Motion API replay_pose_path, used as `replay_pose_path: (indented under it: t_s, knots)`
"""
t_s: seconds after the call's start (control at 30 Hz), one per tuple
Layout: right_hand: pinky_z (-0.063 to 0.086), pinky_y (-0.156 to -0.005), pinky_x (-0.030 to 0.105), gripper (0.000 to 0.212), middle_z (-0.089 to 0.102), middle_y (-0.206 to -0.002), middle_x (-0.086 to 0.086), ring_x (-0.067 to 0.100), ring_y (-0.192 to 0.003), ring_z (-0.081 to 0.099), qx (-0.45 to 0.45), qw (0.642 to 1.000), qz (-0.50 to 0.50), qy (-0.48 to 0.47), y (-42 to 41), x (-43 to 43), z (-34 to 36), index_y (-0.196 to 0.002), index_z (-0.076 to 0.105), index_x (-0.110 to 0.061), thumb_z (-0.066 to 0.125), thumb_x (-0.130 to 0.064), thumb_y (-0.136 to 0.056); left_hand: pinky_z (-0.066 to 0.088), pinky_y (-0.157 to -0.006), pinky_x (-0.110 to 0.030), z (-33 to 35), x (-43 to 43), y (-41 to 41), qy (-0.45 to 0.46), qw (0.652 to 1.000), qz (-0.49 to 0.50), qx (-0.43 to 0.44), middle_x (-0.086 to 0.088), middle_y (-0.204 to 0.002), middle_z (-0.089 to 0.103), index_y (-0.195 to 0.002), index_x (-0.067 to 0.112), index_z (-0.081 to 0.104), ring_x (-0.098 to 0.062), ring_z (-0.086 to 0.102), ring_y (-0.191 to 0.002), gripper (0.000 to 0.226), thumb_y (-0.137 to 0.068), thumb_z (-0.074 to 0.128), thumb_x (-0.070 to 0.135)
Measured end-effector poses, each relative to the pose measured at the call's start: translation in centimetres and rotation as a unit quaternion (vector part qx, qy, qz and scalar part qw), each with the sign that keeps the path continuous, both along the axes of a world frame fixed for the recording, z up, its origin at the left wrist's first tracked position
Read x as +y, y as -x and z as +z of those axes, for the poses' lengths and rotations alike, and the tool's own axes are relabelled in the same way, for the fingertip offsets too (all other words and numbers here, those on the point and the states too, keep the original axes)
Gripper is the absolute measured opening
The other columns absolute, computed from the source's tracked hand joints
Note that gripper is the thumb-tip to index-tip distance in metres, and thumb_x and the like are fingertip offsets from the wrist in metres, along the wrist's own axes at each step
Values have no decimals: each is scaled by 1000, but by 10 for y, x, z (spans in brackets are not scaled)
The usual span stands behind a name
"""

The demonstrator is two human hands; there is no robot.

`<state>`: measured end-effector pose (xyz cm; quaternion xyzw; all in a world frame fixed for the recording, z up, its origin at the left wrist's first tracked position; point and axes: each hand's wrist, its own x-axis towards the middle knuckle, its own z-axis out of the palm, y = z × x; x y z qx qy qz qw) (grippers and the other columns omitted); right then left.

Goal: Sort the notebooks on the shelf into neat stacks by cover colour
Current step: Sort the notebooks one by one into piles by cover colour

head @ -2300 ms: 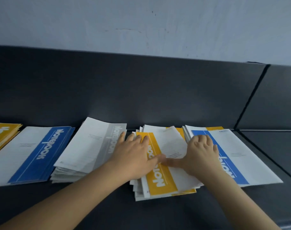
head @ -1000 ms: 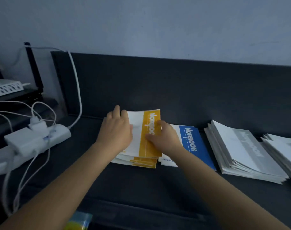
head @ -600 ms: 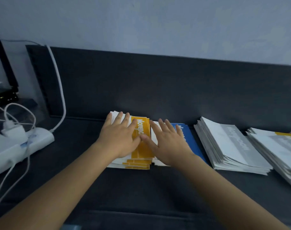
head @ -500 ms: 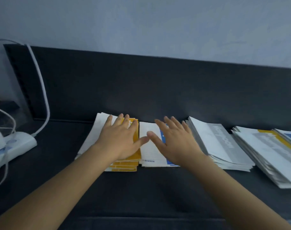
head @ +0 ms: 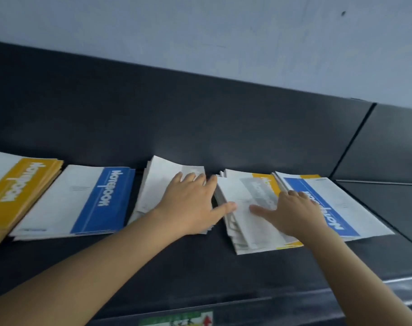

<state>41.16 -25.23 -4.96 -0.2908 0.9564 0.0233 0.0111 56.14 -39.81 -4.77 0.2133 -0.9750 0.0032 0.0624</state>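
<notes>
Left hand [head: 191,203] lies flat and open on the grey stack [head: 162,184], thumb reaching over to the mixed pile [head: 245,222] just beside it. Right hand [head: 294,212] isn't gripping anything either: thumb on that pile's grey top cover, fingers on the blue-topped pile [head: 346,203] to its right. The mixed pile is messy, with yellow peeking out underneath. Further left on the shelf [head: 200,267] sit a tidy blue stack [head: 94,198] and a yellow stack [head: 19,184].
</notes>
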Motion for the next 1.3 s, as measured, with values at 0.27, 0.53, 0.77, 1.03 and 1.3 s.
replay_pose_path:
  t_s: [0.27, 0.53, 0.77, 1.03, 1.3]
  knots:
    - [7, -118, 51, 86, 24, -156, 7, 30, -148, -1, -45, 994, 66, 81, 19, 3, -16, -137, 41, -7, 41, -73, -82, 36, -97, -37, -8, 48, 56, -52, 997, 55, 7, 0, -123, 60, -115, 18, 52, -25, 53, -115, 58, -91, 36, 68]
    - [7, -116, 47, 61, 25, -154, 4, 28, -146, 6, -127, 975, 49, 175, 20, -12, -12, -138, 41, -19, 58, -47, -87, 23, -112, -34, -3, 36, 58, -136, 985, 55, 87, 1, -161, 12, -144, 19, 40, -17, 12, -145, 58, -92, 60, 37]
    - [29, -75, 21, 40, 38, -133, 6, 24, -118, 47, -179, 915, 138, 334, -24, -63, 5, -127, 41, -7, 56, -22, -93, 20, -110, -31, 19, -15, 25, -19, 989, 98, 106, -7, -159, 22, -138, 14, 48, -24, 21, -142, 53, -96, 52, 46]
    - [24, -107, 40, 44, 36, -144, 11, 29, -140, 19, -49, 974, 175, 135, -62, -101, -22, -121, 52, -9, 38, -43, -96, -1, -119, -55, -11, -70, -16, -27, 984, 141, -101, -4, -164, 5, -155, 22, 15, -23, -4, -150, 71, -97, 9, 63]
    - [21, -115, 42, 77, 23, -156, 5, 25, -146, 13, 42, 986, 132, 93, -16, -34, -9, -143, 36, -19, 29, -72, -88, 7, -119, -47, 8, -22, 13, 17, 997, 72, -19, -5, -161, 20, -152, 20, 24, -25, 14, -148, 74, -96, 12, 66]
